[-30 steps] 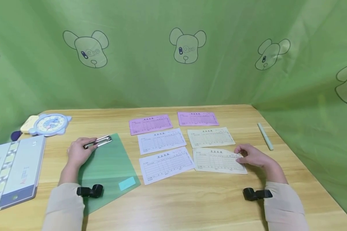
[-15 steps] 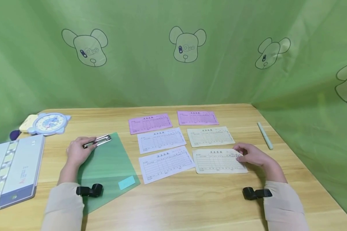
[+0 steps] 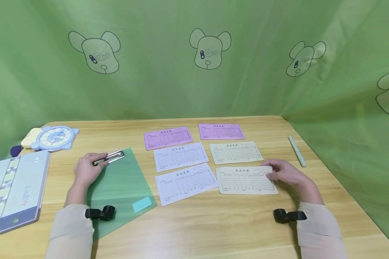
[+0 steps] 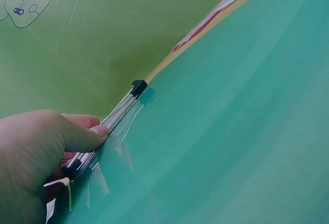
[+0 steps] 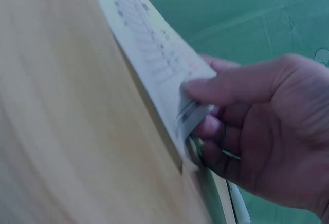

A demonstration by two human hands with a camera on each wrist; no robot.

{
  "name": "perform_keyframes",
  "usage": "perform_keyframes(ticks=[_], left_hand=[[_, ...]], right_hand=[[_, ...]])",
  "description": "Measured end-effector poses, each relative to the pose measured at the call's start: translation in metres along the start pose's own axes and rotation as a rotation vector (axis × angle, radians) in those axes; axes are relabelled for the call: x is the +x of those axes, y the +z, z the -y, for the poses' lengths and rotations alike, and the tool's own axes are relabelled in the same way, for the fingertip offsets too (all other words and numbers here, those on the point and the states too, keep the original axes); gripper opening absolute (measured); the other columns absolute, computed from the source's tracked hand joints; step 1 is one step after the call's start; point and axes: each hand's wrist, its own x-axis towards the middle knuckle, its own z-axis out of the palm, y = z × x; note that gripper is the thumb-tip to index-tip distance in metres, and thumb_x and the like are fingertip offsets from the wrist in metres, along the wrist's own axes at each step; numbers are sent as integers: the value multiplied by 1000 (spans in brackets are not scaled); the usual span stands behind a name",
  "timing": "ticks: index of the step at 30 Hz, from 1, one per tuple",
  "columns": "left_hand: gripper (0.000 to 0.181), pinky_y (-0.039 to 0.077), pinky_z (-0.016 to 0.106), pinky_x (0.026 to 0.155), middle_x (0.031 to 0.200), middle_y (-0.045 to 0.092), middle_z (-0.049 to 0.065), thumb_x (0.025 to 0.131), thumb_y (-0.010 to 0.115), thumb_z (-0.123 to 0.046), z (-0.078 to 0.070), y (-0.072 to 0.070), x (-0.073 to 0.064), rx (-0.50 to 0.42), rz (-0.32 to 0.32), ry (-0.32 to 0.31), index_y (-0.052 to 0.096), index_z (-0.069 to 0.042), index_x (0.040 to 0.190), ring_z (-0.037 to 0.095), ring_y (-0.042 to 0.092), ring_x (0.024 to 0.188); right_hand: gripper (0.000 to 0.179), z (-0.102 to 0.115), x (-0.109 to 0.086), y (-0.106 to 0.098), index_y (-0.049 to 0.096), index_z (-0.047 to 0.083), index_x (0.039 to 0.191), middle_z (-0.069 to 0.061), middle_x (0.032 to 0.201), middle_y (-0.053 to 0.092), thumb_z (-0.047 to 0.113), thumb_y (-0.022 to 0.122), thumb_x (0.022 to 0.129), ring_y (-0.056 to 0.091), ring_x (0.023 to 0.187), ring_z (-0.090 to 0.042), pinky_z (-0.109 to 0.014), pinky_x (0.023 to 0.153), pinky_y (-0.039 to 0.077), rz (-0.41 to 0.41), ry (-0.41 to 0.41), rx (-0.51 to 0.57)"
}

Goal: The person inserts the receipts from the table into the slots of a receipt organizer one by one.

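At the left my left hand (image 3: 88, 169) grips the metal clip (image 3: 112, 157) of a translucent green clipboard (image 3: 123, 190). In the left wrist view the thumb lies on the clip (image 4: 121, 111), with fingers behind it. My right hand (image 3: 286, 173) pinches the right edge of a cream printed form (image 3: 243, 181). The right wrist view shows the thumb on top of the form (image 5: 154, 54), its corner bent up, fingers underneath. Another cream form (image 3: 235, 154) lies just behind. Left of these are two white forms (image 3: 181, 157) (image 3: 186, 185); two pink forms (image 3: 168, 138) (image 3: 222, 132) lie farthest back.
A pale green pen (image 3: 296, 151) lies at the right. Along the left side are a large pale blue book or folder (image 3: 29, 183) and a blue clock-like dial (image 3: 55, 138). A light blue sticky note (image 3: 142, 204) is on the clipboard. Green curtain surrounds the wooden table (image 3: 214, 230).
The cream form's top edge, bulged up a second ago, now lies straighter in my right hand. That hand has shifted very slightly. My left hand stays on the clip.
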Motion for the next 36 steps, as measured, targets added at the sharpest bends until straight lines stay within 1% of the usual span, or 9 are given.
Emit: perform_keyframes(ticks=[5,7,11,17,20,23,28,31,36], left_hand=[[27,32,46,72,97,53,26,75,63,-3,1,1,1,-30,-17,30,61,5,101,38,45,86],[26,32,46,73,96,53,27,74,63,-1,1,0,1,-42,-22,40,61,6,100,39,45,86],[26,33,48,76,97,53,27,74,64,0,1,-2,1,-64,-29,49,61,6,98,40,46,88],[24,35,48,76,94,55,27,72,64,3,0,-1,3,-80,-38,76,63,7,96,40,49,87],[23,36,48,74,92,55,27,71,64,3,1,2,3,-81,-42,88,63,7,94,40,50,85],[23,37,47,72,91,56,26,71,65,3,1,4,4,-81,-47,94,63,7,94,39,50,84],[23,37,46,71,91,56,26,71,65,3,2,5,5,-78,-46,87,63,7,93,38,50,83],[23,37,47,72,91,56,26,71,65,3,0,4,5,-76,-36,82,63,7,94,39,50,83],[24,37,47,71,91,56,26,71,65,2,-1,1,5,-74,-22,69,63,7,94,38,50,83]], right_hand=[[44,-3,-4,-5,48,-2,119,-17,106,50,5,60,77,48,82,-19,-29,64,43,-27,-23,66],[46,-4,-4,-6,46,-1,121,-15,105,48,7,60,78,45,80,-18,-28,62,43,-59,-32,87],[44,-3,-5,-11,46,-3,120,-9,105,49,9,59,81,43,80,-14,-25,64,41,-116,-54,130],[28,1,-13,-22,60,1,106,14,100,56,15,60,82,48,92,3,-14,74,41,-170,-14,218],[23,4,-17,-26,62,3,104,13,99,57,12,57,83,48,93,4,-13,75,40,-163,-23,314],[24,10,-16,-28,60,3,107,12,104,55,10,55,84,48,96,2,-13,77,40,-139,-50,347],[28,26,0,-21,57,4,111,9,108,53,6,55,84,49,95,-5,-17,77,41,-87,-125,401],[29,37,14,-12,57,4,112,1,103,55,1,54,83,52,87,-9,-21,73,44,-57,-173,451],[31,64,39,9,57,7,111,-5,95,54,0,56,81,52,76,-13,-25,66,46,-40,-167,455]])
